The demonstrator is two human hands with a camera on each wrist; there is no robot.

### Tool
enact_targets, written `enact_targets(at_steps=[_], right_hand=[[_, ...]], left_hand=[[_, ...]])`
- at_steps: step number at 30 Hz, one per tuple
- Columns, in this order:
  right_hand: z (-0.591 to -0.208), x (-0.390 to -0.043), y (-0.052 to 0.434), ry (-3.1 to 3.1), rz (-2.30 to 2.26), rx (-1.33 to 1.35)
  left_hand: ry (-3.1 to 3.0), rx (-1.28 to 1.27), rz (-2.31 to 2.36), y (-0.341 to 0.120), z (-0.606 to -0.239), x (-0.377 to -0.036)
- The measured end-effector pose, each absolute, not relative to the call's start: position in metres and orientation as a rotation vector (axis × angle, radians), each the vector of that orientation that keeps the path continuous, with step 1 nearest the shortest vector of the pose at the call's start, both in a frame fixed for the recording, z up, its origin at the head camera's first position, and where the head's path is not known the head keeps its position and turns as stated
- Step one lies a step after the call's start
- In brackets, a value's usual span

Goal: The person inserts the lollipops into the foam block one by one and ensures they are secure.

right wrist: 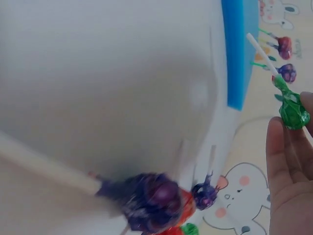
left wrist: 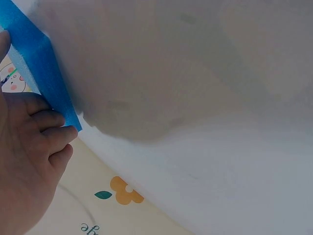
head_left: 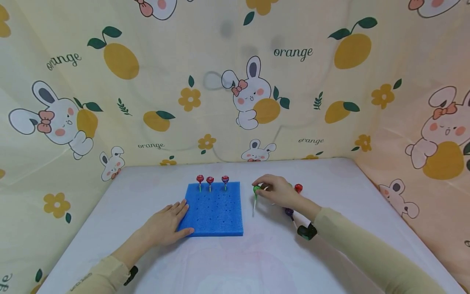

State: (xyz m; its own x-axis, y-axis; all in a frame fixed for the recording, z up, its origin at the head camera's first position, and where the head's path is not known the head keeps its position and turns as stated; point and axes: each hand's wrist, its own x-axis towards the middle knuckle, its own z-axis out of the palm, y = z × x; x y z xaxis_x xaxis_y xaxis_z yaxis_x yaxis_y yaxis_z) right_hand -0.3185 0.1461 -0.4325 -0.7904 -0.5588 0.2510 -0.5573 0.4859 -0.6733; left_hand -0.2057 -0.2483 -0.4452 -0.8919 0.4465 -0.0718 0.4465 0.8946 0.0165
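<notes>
My right hand (head_left: 280,192) pinches the green-wrapped head of a lollipop (right wrist: 293,111) between thumb and fingertips, to the right of a blue foam block (head_left: 216,214). The lollipop's white stick points down in the head view. Along the block's left edge lies my left hand (head_left: 166,225), its fingers against the side and its thumb by the near corner. Small holes in rows mark the block's top. Three lollipops stand upright near its far edge: two red ones (head_left: 200,179) (head_left: 209,180) and a purple-red one (head_left: 225,179).
Under and beside my right forearm, loose lollipops lie on the white table (head_left: 235,265), among them a red one (head_left: 298,188) and a purple one (head_left: 289,212). The right wrist view shows another purple lollipop (right wrist: 204,197) there. A printed cloth (head_left: 205,49) rises behind the table.
</notes>
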Motion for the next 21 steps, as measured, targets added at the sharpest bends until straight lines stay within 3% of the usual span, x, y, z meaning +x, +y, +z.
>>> enact_targets(at_steps=[21], right_hand=[[-0.423, -0.320, 0.103, 2.660, -1.330, -1.049]], left_hand=[[2.980, 0.697, -0.005, -0.249, -0.447, -0.207]])
